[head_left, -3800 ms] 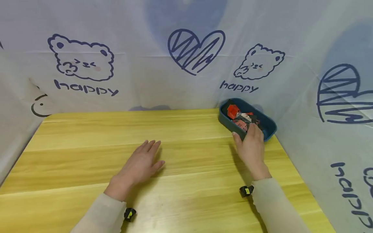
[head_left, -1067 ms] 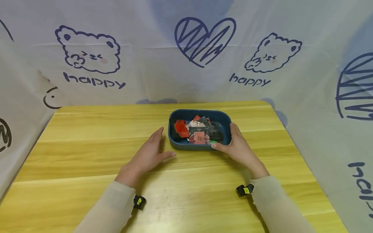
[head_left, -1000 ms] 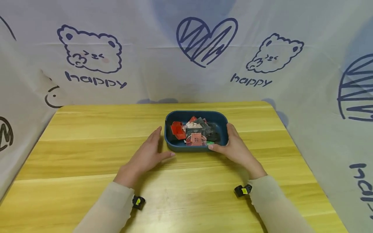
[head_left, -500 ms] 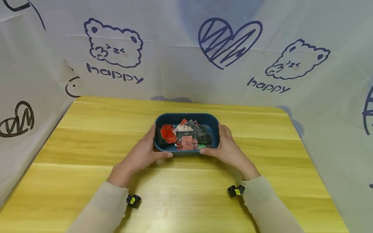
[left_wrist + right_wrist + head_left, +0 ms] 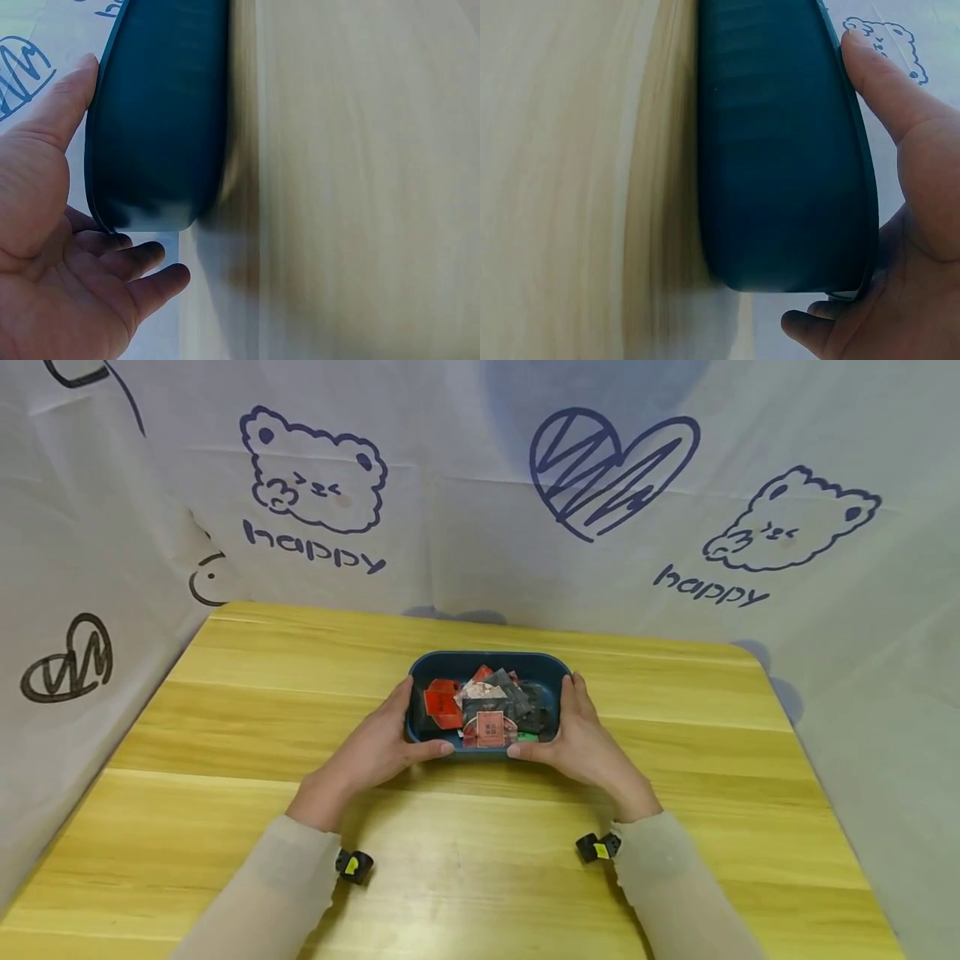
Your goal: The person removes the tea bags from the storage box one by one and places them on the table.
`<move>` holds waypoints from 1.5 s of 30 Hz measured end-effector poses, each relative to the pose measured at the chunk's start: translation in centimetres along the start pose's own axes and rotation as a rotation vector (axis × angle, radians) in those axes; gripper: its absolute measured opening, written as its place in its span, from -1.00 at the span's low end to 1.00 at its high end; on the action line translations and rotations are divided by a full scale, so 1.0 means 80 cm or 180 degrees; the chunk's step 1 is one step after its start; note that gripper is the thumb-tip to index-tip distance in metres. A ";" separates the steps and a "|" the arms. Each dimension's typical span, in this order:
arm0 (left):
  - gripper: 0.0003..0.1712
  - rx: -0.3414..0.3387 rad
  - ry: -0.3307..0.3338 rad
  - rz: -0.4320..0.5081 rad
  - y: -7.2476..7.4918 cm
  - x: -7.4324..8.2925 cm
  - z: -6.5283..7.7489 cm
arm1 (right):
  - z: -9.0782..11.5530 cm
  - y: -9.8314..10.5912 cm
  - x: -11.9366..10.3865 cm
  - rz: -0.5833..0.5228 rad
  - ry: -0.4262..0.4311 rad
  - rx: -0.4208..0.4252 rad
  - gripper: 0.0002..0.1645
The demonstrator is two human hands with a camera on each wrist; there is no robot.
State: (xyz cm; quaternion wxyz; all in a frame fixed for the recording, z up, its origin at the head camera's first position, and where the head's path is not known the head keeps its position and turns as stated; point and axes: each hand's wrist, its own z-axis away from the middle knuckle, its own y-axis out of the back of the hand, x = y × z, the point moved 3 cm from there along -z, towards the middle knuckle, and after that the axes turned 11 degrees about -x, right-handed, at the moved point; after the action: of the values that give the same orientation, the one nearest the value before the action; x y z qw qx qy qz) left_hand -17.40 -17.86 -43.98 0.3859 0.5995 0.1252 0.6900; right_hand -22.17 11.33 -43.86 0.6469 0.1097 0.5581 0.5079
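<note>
A dark blue plastic box (image 5: 489, 658), oblong with rounded corners and no lid, is held between two bare hands. The left hand (image 5: 375, 735) grips its left end, thumb along the near rim and fingers round the end. At the right end the right hand (image 5: 592, 745) mirrors that hold. Inside lie a red paper piece (image 5: 443, 703), a pink printed packet (image 5: 491, 729), dark and clear packets (image 5: 517, 693) and a bit of green. Both wrist views show the box's near side wall (image 5: 161, 112), with each thumb at its rim.
Beneath is a yellow wood-grain table (image 5: 450, 860) with rounded far corners. A white cloth (image 5: 465, 552) printed with bears, hearts and words hangs behind it and along the sides. Each sleeve cuff carries a small black camera (image 5: 354, 866).
The box has come from the table's far right corner to the middle with the right hand. The left hand has closed in and taken hold of its left end. The head view has turned.
</note>
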 end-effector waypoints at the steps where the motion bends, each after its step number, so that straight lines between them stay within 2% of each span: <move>1: 0.44 -0.0001 -0.0003 0.0013 0.000 0.000 0.000 | 0.000 -0.001 0.000 0.0024 -0.0003 0.0004 0.72; 5: 0.45 -0.0008 -0.0010 0.0042 0.001 0.001 -0.001 | 0.000 -0.002 0.002 0.0309 0.0017 0.0041 0.74; 11: 0.48 -0.0052 0.0033 -0.0074 0.003 -0.001 -0.001 | 0.001 -0.001 0.005 0.0627 0.0103 0.0064 0.74; 22: 0.53 -0.0251 0.0000 -0.0406 0.012 -0.004 -0.010 | 0.006 -0.001 0.011 0.0630 0.0216 0.0023 0.67; 33: 0.53 -0.0310 0.0033 -0.0367 0.021 -0.005 -0.011 | 0.003 -0.002 0.011 0.0556 0.0217 -0.0006 0.66; 40: 0.52 -0.0363 0.0107 -0.0409 0.024 -0.005 -0.009 | 0.000 -0.003 0.011 0.0656 0.0252 0.0092 0.66; 45: 0.55 -0.0416 0.0149 -0.0398 0.025 -0.006 -0.011 | 0.001 -0.001 0.013 0.0706 0.0215 0.0056 0.70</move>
State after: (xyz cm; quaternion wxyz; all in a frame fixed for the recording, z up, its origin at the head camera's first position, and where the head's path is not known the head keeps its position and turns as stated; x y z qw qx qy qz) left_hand -18.94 -19.27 -43.28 0.4635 0.5478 0.1262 0.6850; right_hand -22.17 12.13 -44.51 0.5665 0.1593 0.5685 0.5748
